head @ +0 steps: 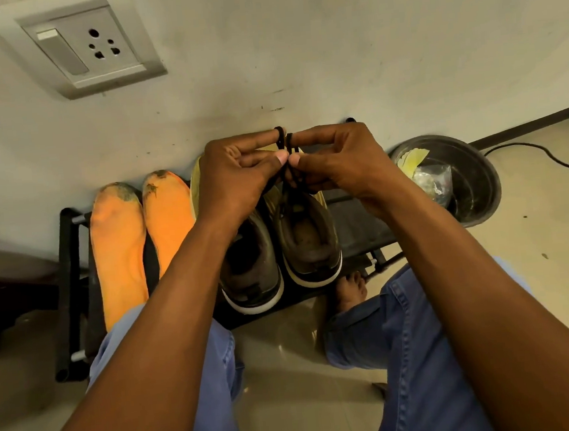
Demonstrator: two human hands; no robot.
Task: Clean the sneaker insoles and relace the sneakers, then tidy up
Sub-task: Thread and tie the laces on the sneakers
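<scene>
1. We judge the task to be somewhere in its middle. The two orange insoles [141, 241] lie side by side on the black shoe rack [69, 268], out of the sneakers, and both show dark grime at the toe end — so the cleaning looks unfinished, or not begun.

2. The two sneakers [279, 250] stand together on the same rack, just right of the insoles, heels toward us and their mouths empty. How much lace is threaded through their eyelets we cannot tell, since our hands hide the fronts of both.

3. The black lace [285, 146] is up above the sneakers' toes, held between our two hands close to the wall. It trails down toward the right-hand sneaker, so we take the step in hand to be lacing or tying that one.

4. Our left hand [238, 174] is closed in a pinch grip: thumb and curled fingers hold the lace, which loops over the forefinger tip.

5. Our right hand [337, 162] mirrors it, thumb and forefinger pinching the lace, the two thumbs nearly touching.

6. Left to do, as we see it — clean the insoles, refit them, finish both laces, then tidy. A dark metal basin [462, 179] holding scraps sits on the floor to the right.
</scene>
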